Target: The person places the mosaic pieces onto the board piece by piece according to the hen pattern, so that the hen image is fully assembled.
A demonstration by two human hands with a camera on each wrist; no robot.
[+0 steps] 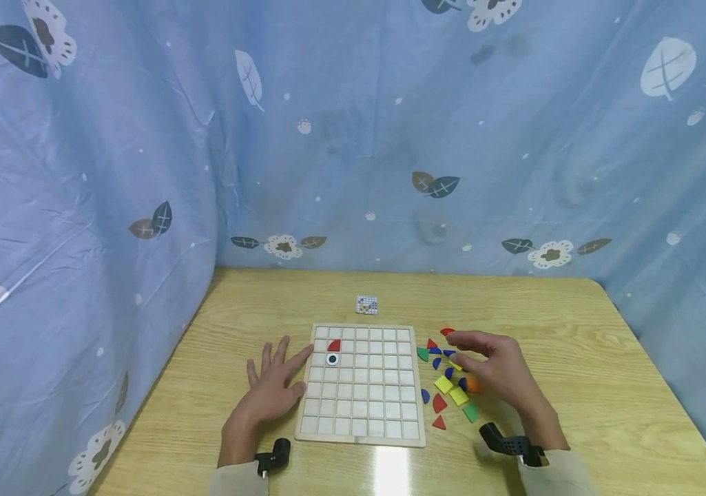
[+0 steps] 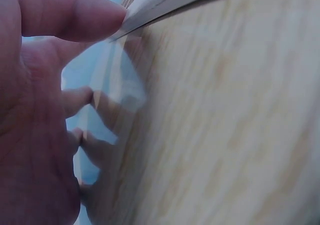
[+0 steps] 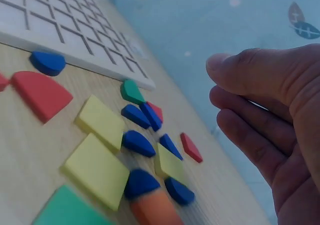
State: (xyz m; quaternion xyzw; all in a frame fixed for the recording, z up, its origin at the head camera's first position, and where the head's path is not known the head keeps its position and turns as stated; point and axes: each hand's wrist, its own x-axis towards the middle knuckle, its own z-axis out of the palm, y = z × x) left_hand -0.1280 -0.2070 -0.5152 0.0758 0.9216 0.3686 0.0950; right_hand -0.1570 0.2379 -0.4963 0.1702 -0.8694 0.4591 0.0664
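Note:
A wooden grid board [image 1: 360, 391] lies on the table, with a red quarter-round piece [image 1: 335, 346] and a white tile with a dark circle [image 1: 333, 359] in cells at its upper left. My left hand [image 1: 273, 391] rests at the board's left side, fingers spread, with thumb and index finger at the rim. Over the loose pieces right of the board hovers my right hand [image 1: 504, 368], thumb and fingers loosely bent and apart. Nothing shows between them in the right wrist view. Yellow squares [image 3: 96, 171], blue half-rounds [image 3: 138, 143] and a red quarter-round [image 3: 41, 95] lie below that hand.
Green pieces [image 1: 470, 412], an orange piece [image 1: 473, 384] and red triangles [image 1: 439, 423] are scattered among the others. A small patterned card [image 1: 366, 305] lies beyond the board. Blue leaf-print curtain [image 1: 353, 138] hangs behind and beside the wooden table [image 1: 613, 386].

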